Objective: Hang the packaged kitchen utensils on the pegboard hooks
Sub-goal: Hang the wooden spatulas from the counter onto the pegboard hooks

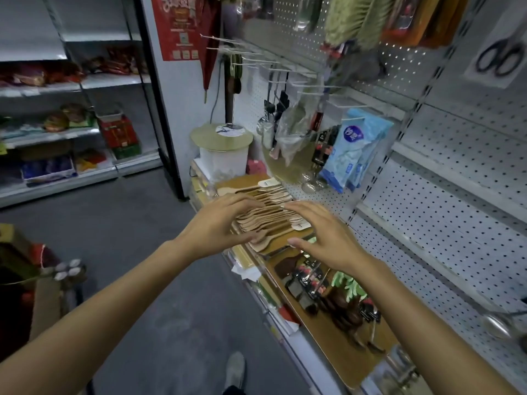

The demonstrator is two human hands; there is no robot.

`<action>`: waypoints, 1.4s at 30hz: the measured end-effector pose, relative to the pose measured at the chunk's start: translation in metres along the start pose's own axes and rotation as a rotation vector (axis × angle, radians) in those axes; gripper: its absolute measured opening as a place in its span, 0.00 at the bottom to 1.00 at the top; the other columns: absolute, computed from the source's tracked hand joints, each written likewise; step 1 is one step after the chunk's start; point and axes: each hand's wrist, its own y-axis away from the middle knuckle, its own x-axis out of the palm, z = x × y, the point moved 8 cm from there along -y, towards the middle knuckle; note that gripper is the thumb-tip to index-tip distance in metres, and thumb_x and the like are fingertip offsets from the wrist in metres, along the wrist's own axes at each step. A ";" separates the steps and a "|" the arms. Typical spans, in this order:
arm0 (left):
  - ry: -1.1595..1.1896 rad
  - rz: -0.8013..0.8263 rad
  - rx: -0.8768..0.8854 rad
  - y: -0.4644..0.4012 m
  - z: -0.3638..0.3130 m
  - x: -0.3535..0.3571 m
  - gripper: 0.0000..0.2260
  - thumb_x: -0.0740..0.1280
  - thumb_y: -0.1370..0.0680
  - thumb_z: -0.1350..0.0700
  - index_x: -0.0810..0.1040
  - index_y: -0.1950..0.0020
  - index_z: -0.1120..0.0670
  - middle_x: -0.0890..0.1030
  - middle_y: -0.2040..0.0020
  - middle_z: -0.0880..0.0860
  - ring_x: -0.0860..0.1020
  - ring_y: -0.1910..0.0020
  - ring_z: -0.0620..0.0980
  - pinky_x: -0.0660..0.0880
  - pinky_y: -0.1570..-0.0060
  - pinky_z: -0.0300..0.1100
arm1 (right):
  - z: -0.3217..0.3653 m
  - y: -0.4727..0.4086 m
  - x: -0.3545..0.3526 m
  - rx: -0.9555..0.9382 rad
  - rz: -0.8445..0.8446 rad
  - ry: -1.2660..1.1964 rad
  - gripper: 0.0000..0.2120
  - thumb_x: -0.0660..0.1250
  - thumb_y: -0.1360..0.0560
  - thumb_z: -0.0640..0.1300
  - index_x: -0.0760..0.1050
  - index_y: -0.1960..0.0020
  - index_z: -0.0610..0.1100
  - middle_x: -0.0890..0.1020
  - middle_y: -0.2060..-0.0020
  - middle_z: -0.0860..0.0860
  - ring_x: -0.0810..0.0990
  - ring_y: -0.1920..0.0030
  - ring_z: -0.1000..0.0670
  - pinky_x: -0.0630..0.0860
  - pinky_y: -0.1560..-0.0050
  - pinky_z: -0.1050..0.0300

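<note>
Both hands spread, left hand (219, 223) and right hand (322, 238) flanking the fanned stack of wooden spatulas (271, 215) on the shelf (342, 346) below the pegboard (456, 223). Light, stiff, likely slippery; best gathered by the handles.

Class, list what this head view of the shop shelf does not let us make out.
- Wooden spoons: near ends hidden under the left hand and right hand.
- Blue packets: print too small to read.
- Brushes: cut off by the top edge, blurred.
- Ladle: handle cut off at the right edge.
</note>
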 end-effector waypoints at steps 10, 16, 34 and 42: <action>0.019 0.063 0.023 -0.086 0.116 0.024 0.25 0.70 0.25 0.36 0.72 0.30 0.41 0.74 0.32 0.40 0.72 0.33 0.41 0.73 0.35 0.45 | -0.068 -0.121 0.040 0.052 0.005 -0.068 0.31 0.68 0.25 0.60 0.62 0.25 0.57 0.66 0.28 0.60 0.63 0.28 0.59 0.63 0.28 0.54; 0.026 0.104 0.023 -0.134 0.167 0.039 0.26 0.69 0.26 0.36 0.72 0.30 0.42 0.75 0.33 0.41 0.73 0.33 0.43 0.73 0.36 0.50 | -0.103 -0.168 0.054 0.098 0.002 -0.069 0.31 0.68 0.25 0.60 0.62 0.26 0.58 0.66 0.28 0.61 0.61 0.30 0.63 0.61 0.31 0.59; 0.233 0.546 0.209 -0.238 0.312 0.254 0.21 0.71 0.23 0.45 0.73 0.30 0.43 0.75 0.32 0.42 0.73 0.33 0.43 0.73 0.37 0.42 | -0.245 -0.216 0.208 0.740 0.055 -0.247 0.28 0.70 0.26 0.56 0.67 0.28 0.55 0.72 0.31 0.55 0.70 0.31 0.52 0.69 0.32 0.48; 0.252 0.731 0.181 -0.248 0.363 0.432 0.15 0.64 0.20 0.58 0.77 0.34 0.52 0.79 0.36 0.52 0.79 0.41 0.53 0.73 0.45 0.43 | -0.335 -0.224 0.370 1.079 0.109 -0.247 0.21 0.66 0.23 0.45 0.71 0.31 0.45 0.78 0.36 0.47 0.80 0.42 0.46 0.76 0.43 0.53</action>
